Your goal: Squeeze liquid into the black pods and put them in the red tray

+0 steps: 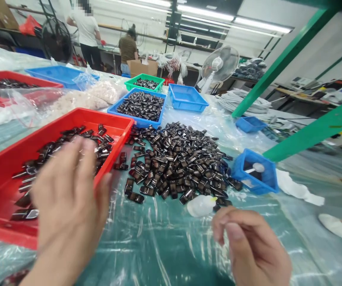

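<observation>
My left hand [69, 186], blurred by motion, is over the near right side of a red tray [99, 119]. Its fingers are stretched out and nothing shows in them. Small dark, shiny plastic pieces [105, 147] lie scattered in that tray, partly hidden by the hand. To its right, a large heap of the same pieces [179, 159] rests on the plastic-covered table. My right hand [254, 242] is at the lower right with fingers curled and thumb near the index finger; whether it pinches something is hidden. Just beyond it lies a small white bottle [200, 205] with a yellow tip.
Behind the heap stand a full blue tray [109, 110], a green tray [126, 84] and another blue tray [188, 104]. A blue bin [257, 184] with a white scoop [258, 167] is at right, near green posts [313, 131]. Two people work in the background.
</observation>
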`<state>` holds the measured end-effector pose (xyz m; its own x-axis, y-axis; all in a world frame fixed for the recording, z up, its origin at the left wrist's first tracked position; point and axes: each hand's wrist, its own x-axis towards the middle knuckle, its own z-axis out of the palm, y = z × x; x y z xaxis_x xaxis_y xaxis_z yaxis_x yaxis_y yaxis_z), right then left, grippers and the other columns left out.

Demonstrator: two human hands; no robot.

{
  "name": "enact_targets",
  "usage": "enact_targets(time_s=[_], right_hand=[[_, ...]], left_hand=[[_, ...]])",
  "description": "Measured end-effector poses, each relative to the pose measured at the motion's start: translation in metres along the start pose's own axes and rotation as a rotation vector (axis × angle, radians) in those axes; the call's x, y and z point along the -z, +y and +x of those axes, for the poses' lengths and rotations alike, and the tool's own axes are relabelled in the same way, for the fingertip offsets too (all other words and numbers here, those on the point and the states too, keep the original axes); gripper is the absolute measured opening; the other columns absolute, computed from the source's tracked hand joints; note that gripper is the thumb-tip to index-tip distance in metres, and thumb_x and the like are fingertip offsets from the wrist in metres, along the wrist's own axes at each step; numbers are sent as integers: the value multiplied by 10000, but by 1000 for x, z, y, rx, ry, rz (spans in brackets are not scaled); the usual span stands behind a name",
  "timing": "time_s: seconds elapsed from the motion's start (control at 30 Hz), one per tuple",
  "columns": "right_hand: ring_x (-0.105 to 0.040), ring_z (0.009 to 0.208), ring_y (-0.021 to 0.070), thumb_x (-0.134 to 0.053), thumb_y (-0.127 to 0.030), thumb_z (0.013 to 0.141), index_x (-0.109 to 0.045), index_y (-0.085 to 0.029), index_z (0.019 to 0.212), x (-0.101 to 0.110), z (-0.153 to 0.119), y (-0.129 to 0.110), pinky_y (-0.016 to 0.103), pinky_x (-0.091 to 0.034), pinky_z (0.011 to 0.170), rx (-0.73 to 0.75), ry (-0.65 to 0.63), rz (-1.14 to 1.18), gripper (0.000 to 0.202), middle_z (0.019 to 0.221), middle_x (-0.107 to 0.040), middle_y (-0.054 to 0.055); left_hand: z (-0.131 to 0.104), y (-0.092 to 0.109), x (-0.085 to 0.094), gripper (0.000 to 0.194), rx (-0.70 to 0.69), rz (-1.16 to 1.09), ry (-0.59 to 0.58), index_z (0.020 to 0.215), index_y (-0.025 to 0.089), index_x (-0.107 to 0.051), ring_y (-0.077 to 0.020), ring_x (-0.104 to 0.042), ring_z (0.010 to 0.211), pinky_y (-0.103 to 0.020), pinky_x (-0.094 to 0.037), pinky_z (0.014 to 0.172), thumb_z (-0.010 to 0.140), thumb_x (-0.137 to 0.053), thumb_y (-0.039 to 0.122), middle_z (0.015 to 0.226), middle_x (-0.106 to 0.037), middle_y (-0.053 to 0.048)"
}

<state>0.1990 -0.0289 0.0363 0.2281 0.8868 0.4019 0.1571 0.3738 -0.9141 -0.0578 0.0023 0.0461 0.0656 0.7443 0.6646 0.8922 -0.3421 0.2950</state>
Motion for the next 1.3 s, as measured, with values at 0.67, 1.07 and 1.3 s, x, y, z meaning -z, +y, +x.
enact_targets(time_s=[0.67, 1.07, 1.3], right_hand=[[-675, 904, 194, -520, -475, 912, -494, -321, 1170, 25, 5, 42, 311, -591, 702, -403, -307, -85, 302, 1006, -690, 37], [-681, 670, 98, -772, -312, 728, -652, -401, 963, 34, 5, 29, 131, -528, 567, -318, -278, -124, 278, 877, -741, -77], [-681, 586, 129, -761, -401, 715, -731, -394, 932, 34, -4, 27, 153, -522, 474, -222, -220, -235, 219, 864, -757, -43]], left_hand=[[-25, 39, -51, 232, 154, -522, -730, 828, 233, -418, -127, -480, 541, -208, -398, 487, 998, -285, 319, 637, -450, 51], [-28, 40, -47, 129, 193, -673, -724, 994, 251, -491, -170, -545, 799, -273, -430, 729, 985, -376, 308, 874, -558, 6], [-29, 34, -46, 267, 86, -724, -624, 1198, 333, -464, -151, -525, 1099, -247, -399, 942, 985, -408, 183, 1151, -561, 21]])
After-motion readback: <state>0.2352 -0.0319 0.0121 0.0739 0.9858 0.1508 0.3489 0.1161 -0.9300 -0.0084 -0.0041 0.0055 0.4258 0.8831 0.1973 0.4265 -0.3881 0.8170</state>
